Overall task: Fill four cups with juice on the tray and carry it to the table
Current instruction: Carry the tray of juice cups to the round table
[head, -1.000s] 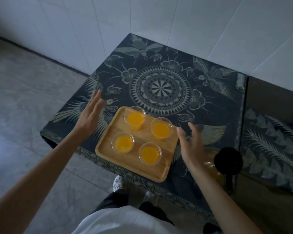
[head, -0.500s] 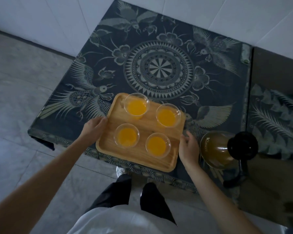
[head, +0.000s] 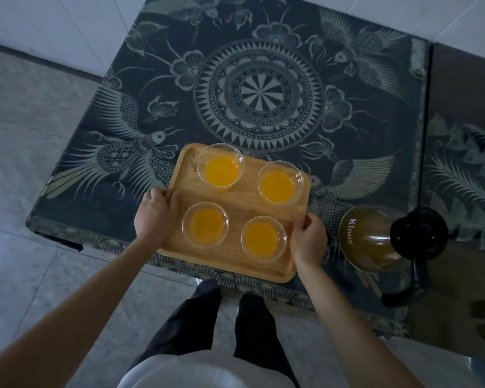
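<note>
gripping the wooden tray (head: 237, 197) at both short edges, the left hand (head: 154, 212) clasps its nine o'clock rim and the right hand (head: 308, 242) pinches the four o'clock rim. all four cups (head: 221, 167) of orange juice stand on it, apart from one another, near the six o'clock edge of the patterned counter (head: 258, 93). to my eye the filling is done and the lift is in hand: raise both sides evenly, keep it flat, go slowly so nothing slops. the pitcher (head: 373, 239) stands near, at three o'clock, so draw straight back.
</note>
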